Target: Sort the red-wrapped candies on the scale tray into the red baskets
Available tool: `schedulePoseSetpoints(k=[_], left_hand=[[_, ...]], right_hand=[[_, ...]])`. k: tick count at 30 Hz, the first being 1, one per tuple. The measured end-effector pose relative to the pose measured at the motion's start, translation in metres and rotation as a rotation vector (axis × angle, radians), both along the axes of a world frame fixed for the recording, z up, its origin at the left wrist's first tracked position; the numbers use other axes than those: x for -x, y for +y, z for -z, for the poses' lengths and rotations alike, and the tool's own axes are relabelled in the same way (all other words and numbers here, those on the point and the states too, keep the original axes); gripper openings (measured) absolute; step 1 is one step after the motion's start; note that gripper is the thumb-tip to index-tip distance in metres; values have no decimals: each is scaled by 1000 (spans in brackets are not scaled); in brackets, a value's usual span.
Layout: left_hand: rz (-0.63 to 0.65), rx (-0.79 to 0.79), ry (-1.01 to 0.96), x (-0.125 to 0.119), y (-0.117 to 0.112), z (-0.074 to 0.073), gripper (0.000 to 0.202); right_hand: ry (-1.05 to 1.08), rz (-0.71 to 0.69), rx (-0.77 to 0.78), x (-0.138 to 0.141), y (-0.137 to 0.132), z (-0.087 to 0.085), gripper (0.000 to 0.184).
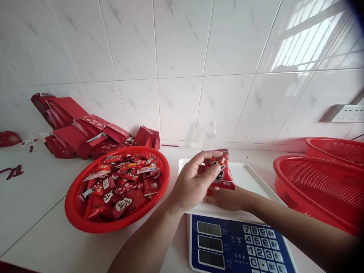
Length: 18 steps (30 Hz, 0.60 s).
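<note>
My left hand [189,182] pinches a shiny red snack packet [226,172] between thumb and fingers, above the white tray [250,176] of a scale. Just below it, my right hand [227,199] reaches in from the right over the tray's front part. Its fingers curl by a small red piece, mostly hidden behind my left hand, so what it holds is unclear. To the left stands a round red plastic basket [69,212] filled with small wrapped sweets and packets [123,185].
The scale's blue keypad panel [236,242] faces me. Red paper boxes [85,129] lean in a pile against the tiled wall. More red baskets [313,182] stand at the right. A clear plastic bottle [211,134] is behind the tray; a power strip [347,113] is on the wall.
</note>
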<state>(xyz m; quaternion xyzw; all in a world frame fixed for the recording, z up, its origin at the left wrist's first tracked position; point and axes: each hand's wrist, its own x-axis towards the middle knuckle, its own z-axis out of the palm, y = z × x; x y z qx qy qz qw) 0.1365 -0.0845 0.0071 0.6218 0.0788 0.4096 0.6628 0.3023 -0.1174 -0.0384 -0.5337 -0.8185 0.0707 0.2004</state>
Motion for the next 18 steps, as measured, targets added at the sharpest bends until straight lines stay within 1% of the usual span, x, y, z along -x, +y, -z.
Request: schedulePoseSetpoints(k=[2, 4, 8, 10, 14, 18], left_hand=[[3, -8, 6, -1, 0, 1, 24], [-2, -34, -5, -3, 0, 2, 22], [-16, -70, -6, -5, 0, 3, 21], [-15, -65, 23, -5, -2, 2, 21], [-16, -60, 73, -4, -6, -1, 22], [-9, -86, 70, -5, -7, 0, 22]], right_hand=[[-3, 9, 6, 1, -3, 1, 15], [0, 39, -7, -2, -4, 5, 16], [0, 150, -50, -12, -3, 11, 18], [-9, 189, -51, -17, -5, 8, 18], [-56, 185, -60, -28, -14, 0, 18], [-112, 243, -137, -43, -23, 1, 24]])
